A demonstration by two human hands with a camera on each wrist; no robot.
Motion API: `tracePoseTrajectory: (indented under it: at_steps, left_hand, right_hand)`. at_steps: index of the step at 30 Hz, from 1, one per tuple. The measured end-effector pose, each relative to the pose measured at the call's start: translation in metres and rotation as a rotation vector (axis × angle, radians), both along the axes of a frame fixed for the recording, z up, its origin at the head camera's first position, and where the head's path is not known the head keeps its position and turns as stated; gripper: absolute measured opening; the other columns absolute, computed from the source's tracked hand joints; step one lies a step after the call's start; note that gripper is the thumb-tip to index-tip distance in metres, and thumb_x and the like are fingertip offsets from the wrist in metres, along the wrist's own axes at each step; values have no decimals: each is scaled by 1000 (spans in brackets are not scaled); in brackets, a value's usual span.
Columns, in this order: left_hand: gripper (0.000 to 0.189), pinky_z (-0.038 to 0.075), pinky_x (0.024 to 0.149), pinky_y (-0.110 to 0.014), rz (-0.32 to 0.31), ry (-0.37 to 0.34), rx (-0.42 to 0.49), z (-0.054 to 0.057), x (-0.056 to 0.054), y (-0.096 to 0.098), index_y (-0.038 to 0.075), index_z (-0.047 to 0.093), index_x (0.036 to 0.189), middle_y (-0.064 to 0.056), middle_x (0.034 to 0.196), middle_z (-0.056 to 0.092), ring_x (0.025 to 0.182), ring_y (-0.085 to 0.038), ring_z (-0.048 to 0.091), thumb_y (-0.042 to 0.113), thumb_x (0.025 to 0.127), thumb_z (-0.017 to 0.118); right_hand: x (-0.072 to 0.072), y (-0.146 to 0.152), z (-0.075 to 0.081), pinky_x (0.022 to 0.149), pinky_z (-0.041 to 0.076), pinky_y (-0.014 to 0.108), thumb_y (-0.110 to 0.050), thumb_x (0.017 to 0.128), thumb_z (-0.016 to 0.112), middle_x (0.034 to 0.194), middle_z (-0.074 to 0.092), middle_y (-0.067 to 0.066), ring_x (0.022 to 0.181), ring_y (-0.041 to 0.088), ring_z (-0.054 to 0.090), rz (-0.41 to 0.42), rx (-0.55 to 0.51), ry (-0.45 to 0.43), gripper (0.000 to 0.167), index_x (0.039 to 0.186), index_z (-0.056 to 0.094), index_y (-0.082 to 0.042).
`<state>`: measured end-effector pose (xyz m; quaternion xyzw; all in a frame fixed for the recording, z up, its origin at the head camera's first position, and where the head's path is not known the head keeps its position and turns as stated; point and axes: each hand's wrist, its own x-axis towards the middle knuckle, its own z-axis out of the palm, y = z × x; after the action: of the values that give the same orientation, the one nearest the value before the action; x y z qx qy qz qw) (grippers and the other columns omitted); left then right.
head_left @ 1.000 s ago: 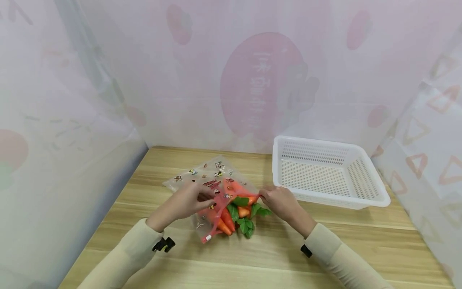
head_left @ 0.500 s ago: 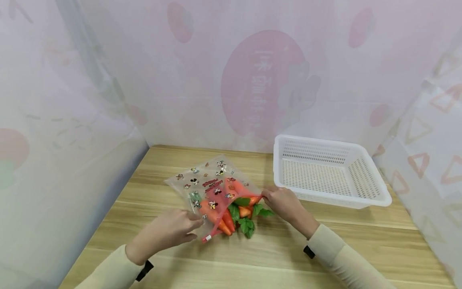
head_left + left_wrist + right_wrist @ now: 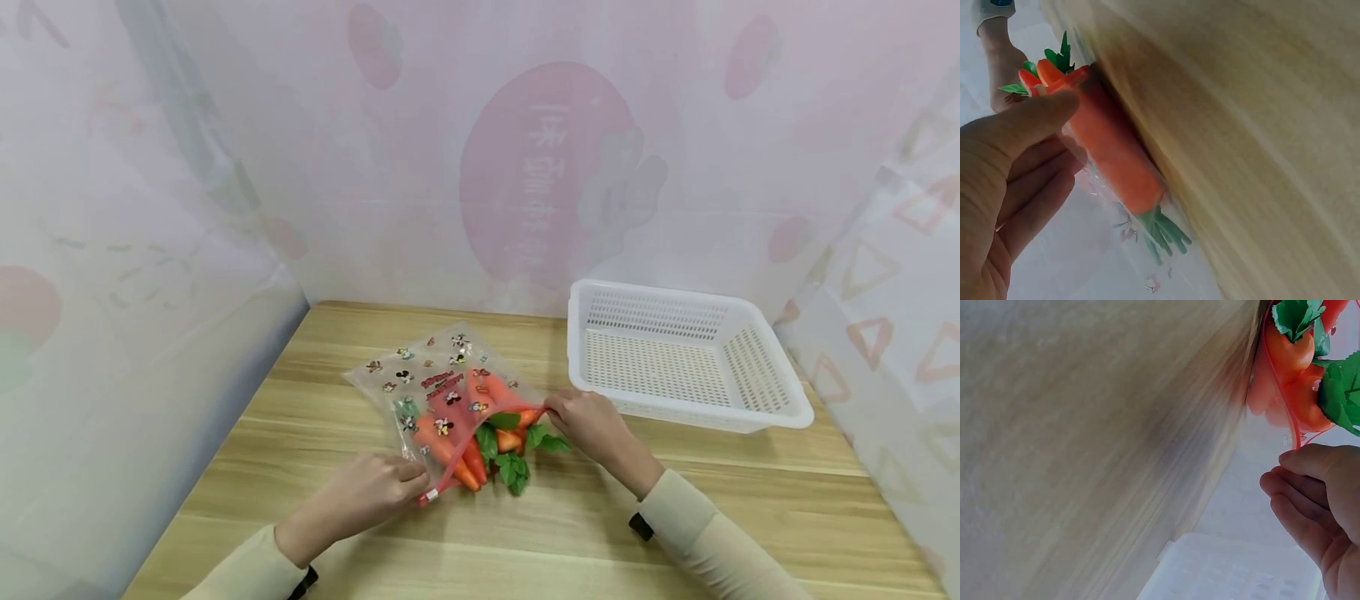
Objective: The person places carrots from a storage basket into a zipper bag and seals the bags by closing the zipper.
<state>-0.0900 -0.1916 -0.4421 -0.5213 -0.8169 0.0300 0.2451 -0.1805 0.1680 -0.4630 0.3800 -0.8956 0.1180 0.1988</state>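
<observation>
A clear zip bag point(image 3: 420, 375) printed with small cartoon figures lies on the table with its mouth toward me, edged by a red zip strip. Orange-red carrots point(image 3: 472, 458) fill its front part. Green leaves point(image 3: 513, 471) poke out of the mouth. My left hand point(image 3: 378, 492) pinches the bag's near left corner, beside the white slider point(image 3: 431, 495); in the left wrist view, its thumb point(image 3: 1054, 112) lies over the edge beside a carrot point(image 3: 1116, 150). At the opposite end of the mouth, my right hand point(image 3: 592, 425) pinches the red strip point(image 3: 1296, 434) between thumb and fingertips.
A white perforated plastic basket point(image 3: 675, 408) stands at the back right, just behind my right hand, with its mesh floor showing. The wood-grain table point(image 3: 525, 550) ends at pale printed curtains point(image 3: 375, 208) on the back and sides.
My left hand has come off the top of the bag, swung toward me and left, then closed in on the corner by the slider. The right hand keeps its hold.
</observation>
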Motion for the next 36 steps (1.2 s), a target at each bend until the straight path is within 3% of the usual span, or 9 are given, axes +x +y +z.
tracePoseTrajectory:
  at_steps: [8, 13, 17, 20, 23, 27, 30, 35, 36]
  left_hand:
    - [24, 63, 69, -23, -24, 13, 9, 0, -2, -5, 16, 80, 96, 6, 92, 82, 78, -6, 77, 8, 75, 88]
    - [24, 61, 63, -22, -30, -44, 150, 7, -3, -10, 13, 80, 100, 3, 93, 83, 76, -8, 77, 8, 77, 83]
    - [20, 62, 67, -21, -36, -142, 307, 18, -4, -13, 13, 82, 107, -1, 97, 83, 79, -12, 79, 10, 87, 79]
    - [14, 63, 72, -21, -27, -220, 431, 31, -7, -14, 12, 83, 109, -2, 99, 84, 83, -14, 80, 16, 99, 73]
    - [22, 63, 75, -21, -3, -273, 541, 48, -15, -15, 10, 84, 107, -4, 99, 83, 84, -18, 81, 23, 105, 67]
    - [11, 62, 76, -18, 1, -298, 704, 73, -31, -16, 4, 84, 103, -12, 97, 83, 85, -22, 82, 4, 93, 79]
    - [28, 60, 73, -13, 2, -307, 835, 93, -43, -14, 1, 84, 100, -16, 93, 82, 86, -12, 81, -16, 78, 82]
    - [31, 47, 54, -9, 39, -422, 1045, 120, -55, -10, 2, 84, 104, -17, 94, 82, 78, 1, 77, -19, 83, 78]
    - [29, 41, 50, -11, 59, -447, 1077, 124, -56, -10, 4, 84, 105, -15, 94, 82, 69, 4, 73, -16, 85, 78]
  right_hand:
    - [1, 0, 2, 63, 62, 31, -9, 94, 80, 88, 79, 2, 75, 17, 74, 9, -8, 19, 4, 91, 77, -10]
    - [3, -1, 9, 66, 63, 30, -11, 94, 80, 88, 80, 1, 77, 16, 76, 58, -46, 21, 2, 95, 80, -11]
    - [3, 1, 23, 66, 63, 29, -9, 91, 82, 87, 81, 3, 76, 15, 76, 92, -128, 12, 6, 97, 80, -8]
    - [0, 5, 38, 69, 65, 30, -3, 87, 84, 91, 81, 7, 80, 19, 78, 126, -221, -14, 13, 99, 80, -4]
    - [-5, 9, 57, 76, 66, 31, 3, 86, 83, 99, 82, 11, 88, 24, 80, 158, -319, -63, 17, 103, 79, -2]
    - [-12, 13, 84, 81, 64, 24, 5, 90, 79, 99, 82, 10, 90, 25, 80, 153, -465, -123, 15, 103, 79, -3]
    - [-16, 15, 105, 82, 63, 19, 4, 93, 77, 97, 81, 11, 89, 24, 80, 122, -583, -150, 12, 102, 79, -2]
    - [-17, 19, 142, 81, 63, 20, 3, 95, 74, 97, 80, 17, 91, 9, 78, 85, -782, -193, 7, 102, 77, 2]
    - [-17, 20, 147, 81, 63, 20, 2, 96, 74, 96, 80, 17, 91, 6, 77, 78, -817, -205, 7, 102, 77, 2]
